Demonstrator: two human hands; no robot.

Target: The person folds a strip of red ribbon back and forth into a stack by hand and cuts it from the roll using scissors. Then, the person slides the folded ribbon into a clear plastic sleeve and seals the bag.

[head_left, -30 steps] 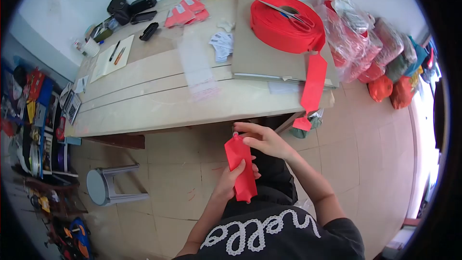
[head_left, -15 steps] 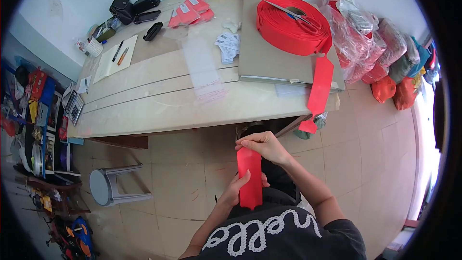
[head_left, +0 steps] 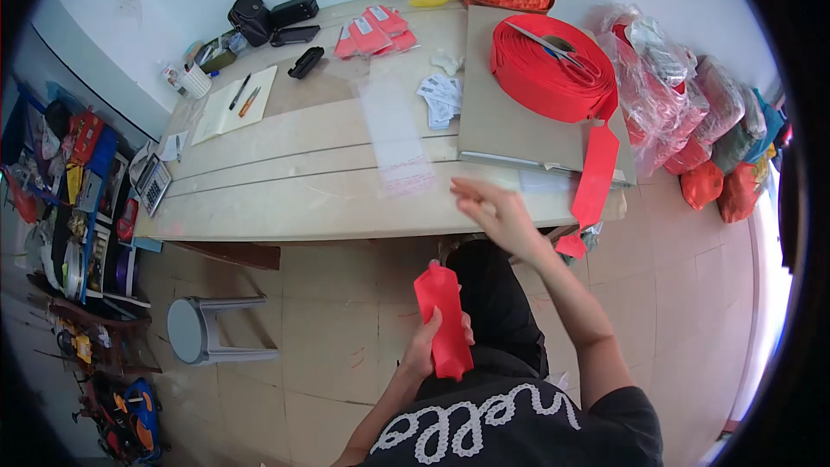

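Observation:
My left hand (head_left: 424,343) is closed around a flat red ribbon piece (head_left: 450,344) with notched, pointed ends, the thumb lying across its front. Whether it is one layer or a stack I cannot tell. My right hand (head_left: 500,216) is empty above the table's front edge, fingers apart and pointing left. Nearest to it on the table lies a clear plastic bag (head_left: 393,143). A large roll of red ribbon (head_left: 549,86) rests on a grey box (head_left: 493,134), with scissors (head_left: 545,45) on top. Its loose end (head_left: 596,177) hangs past the table edge.
Red packets with labels (head_left: 373,33), white paper slips (head_left: 441,97), an open notebook (head_left: 226,118) with pens and a calculator (head_left: 154,186) lie on the table (head_left: 285,199). A grey stool (head_left: 186,331) stands on the floor at left. Plastic-wrapped bundles (head_left: 661,95) are piled at right.
My right hand has let go of the red piece's upper end and moved up and right toward the table. The left hand still holds the piece, now tilted. The view has shifted slightly.

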